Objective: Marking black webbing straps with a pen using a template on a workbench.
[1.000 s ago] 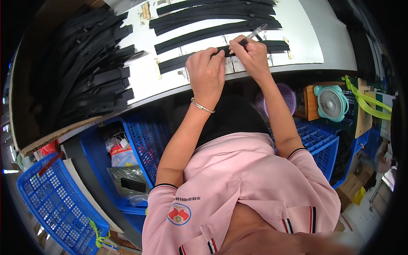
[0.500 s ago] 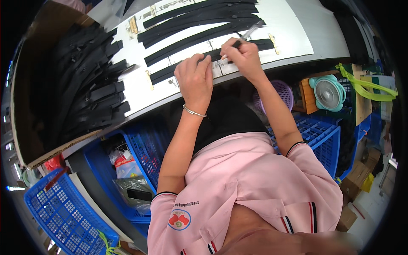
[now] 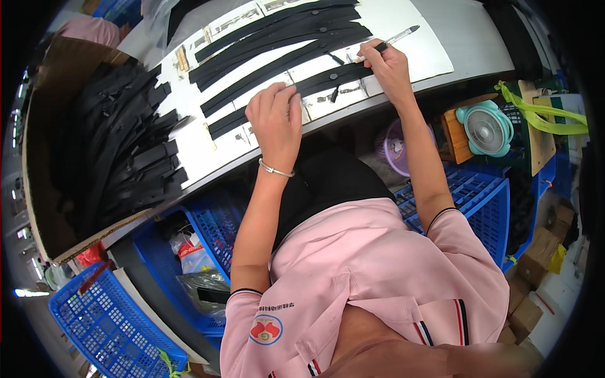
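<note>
Since half a second ago the right hand [image 3: 384, 63] has drifted right along the near black rubber strip [image 3: 296, 88], away from the left hand [image 3: 276, 120]; both sat close together before. Right hand is clenched around a slim silver-tipped pen [image 3: 392, 40], tip pointing far-right, over the strip's right end. Left hand lies flat, fingers loosely curled, pressing the same strip near its middle, grasping nothing. Strip lies on the white sheet-covered surface [image 3: 435, 44], nearest of several parallel long black strips [image 3: 283, 34]. Far left, a cardboard tray [image 3: 38, 176] holds a heap of more black strips [image 3: 113, 145].
</note>
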Demonstrator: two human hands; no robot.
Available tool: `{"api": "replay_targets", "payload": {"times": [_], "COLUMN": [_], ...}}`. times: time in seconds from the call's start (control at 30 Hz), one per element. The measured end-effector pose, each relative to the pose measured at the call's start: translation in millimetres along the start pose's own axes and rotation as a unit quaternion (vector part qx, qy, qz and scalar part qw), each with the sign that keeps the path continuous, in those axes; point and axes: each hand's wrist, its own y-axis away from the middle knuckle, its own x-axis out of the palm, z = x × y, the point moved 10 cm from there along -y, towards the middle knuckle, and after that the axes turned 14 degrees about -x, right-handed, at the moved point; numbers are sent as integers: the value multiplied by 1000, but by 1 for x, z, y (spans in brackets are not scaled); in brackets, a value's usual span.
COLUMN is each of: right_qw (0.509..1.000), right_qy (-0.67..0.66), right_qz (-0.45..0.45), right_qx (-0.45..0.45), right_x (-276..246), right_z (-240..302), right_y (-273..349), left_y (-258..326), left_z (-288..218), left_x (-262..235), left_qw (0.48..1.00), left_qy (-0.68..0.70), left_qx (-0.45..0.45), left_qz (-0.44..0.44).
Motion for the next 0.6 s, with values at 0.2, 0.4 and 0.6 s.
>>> {"api": "replay_targets", "payload": {"times": [0.2, 0.4, 0.6], "right_qw": [1000, 1000, 999], "right_qy": [-8, -4, 31], "right_qz": [-2, -6, 16], "right_qx": [-7, -12, -17], "right_x": [4, 3, 7], "right_z": [-3, -4, -1], "right_y": [-1, 1, 1], "left_y": [-53, -42, -22], "left_z": [3, -45, -62], "left_x": [34, 54, 73], "left_qw": [1000, 992, 990], "left_qy": [10, 101, 117], "left_qx": [5, 43, 45], "left_qz": [27, 69, 60]}}
